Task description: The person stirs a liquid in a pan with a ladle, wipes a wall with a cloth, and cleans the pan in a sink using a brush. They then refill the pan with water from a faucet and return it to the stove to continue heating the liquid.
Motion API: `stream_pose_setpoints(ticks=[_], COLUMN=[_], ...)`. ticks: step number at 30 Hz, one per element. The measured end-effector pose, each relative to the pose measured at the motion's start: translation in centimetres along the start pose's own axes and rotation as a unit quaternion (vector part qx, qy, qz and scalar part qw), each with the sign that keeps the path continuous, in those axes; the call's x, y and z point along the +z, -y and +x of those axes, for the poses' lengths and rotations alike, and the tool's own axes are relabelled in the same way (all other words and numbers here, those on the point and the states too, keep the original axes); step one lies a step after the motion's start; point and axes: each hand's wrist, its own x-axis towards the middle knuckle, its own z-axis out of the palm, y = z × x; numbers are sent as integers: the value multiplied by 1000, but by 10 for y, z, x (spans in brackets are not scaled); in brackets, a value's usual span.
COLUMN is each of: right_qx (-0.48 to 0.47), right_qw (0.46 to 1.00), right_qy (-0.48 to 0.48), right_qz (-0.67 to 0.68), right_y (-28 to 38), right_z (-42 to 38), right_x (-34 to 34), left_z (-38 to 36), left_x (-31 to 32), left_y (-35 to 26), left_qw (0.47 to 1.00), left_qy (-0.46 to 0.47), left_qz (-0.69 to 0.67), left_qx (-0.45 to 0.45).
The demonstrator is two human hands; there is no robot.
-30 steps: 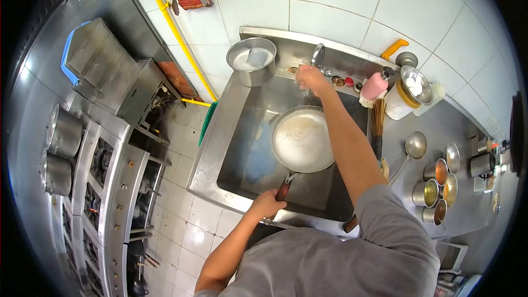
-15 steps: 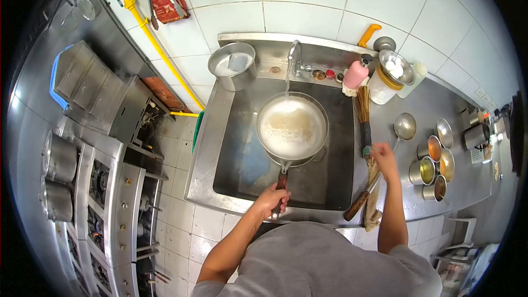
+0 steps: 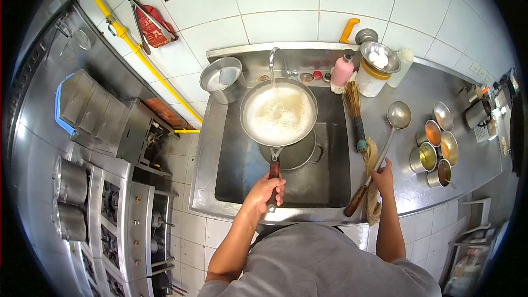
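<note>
My left hand is closed round the dark wooden handle of a frying pan. Cloudy, bubbly water fills the pan, which is directly beneath the running tap. Below it, partly covered, a round metal pot stands in the sink. On the right counter, my right hand has its thumb and fingers closed on the shaft of a long ladle. Next to that hand are a tan cloth and a bundled stick brush.
A metal pot stands at the sink's back left corner. Behind the brush are a pink pump bottle and a bowl of eggs. Several metal cups with sauces sit to the right. A stove is on the left.
The pan has shifted back toward the tap, showing more of the pot below, and its water looks foamier. My right hand has moved from beside the brush onto the ladle's shaft.
</note>
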Motion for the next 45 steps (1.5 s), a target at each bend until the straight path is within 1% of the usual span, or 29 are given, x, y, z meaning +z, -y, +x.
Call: stream_pose_setpoints(ticks=[4,6,7,9,10,11,12,14,16,18,20,24,26,27,29,30,32,35,42,44,45], right_qx=[-32,4,3,45,45,85,124,118,109,108,35,12,-33,-34,-34,-37,19,37,53,23,26], right_qw=[999,999,999,988,988,969,936,927,917,926,946,960,965,965,932,932,906,888,891,886,886], right_qy=[-23,-39,-38,-39,-38,10,57,68,100,101,102,106,168,168,257,259,335,374,374,390,390], right_qz=[16,24,25,140,140,233,323,350,370,348,306,259,198,198,253,252,257,264,253,248,249], right_y=[-22,-46,-48,-54,-44,-23,-5,10,10,9,23,62,86,95,105,111,123,138,146,139,136], right_z=[16,31,33,35,30,18,6,-12,-27,-38,-52,-48,-42,-37,-23,-15,1,20,29,37,39], right_x=[16,22,19,14,6,-8,-18,-29,-36,-38,-34,-22,-15,-10,8,16,31,48,67,70,71], left_z=[6,6,5,3,2,0,0,-1,-2,-1,-1,-4,-6,-6,-6,-5,-6,-7,-11,-10,-10], left_x=[-7,-11,-13,-14,-15,-15,-16,-17,-22,-25,-29,-27,-23,-23,-22,-21,-19,-13,-7,-7,-5], left_y=[-1,-3,-3,-5,-7,-8,-8,-10,-10,-10,-9,-12,-14,-15,-17,-18,-21,-25,-31,-30,-29], left_qw=[1000,1000,1000,1000,1000,1000,1000,1000,1000,1000,1000,1000,1000,1000,1000,1000,1000,1000,999,997,997], left_qy=[3,7,7,6,10,13,12,12,15,17,14,7,0,1,-1,-2,-8,-7,-4,14,13], left_qz=[-2,-5,-8,-11,-12,-13,-13,-1,1,2,-6,-17,-18,-18,-18,-19,-24,-22,-50,-61,-60], left_qx=[5,0,-5,-11,-15,-20,-19,-11,-12,-15,-15,-20,-16,-15,-16,-13,-15,-5,-17,-33,-36])
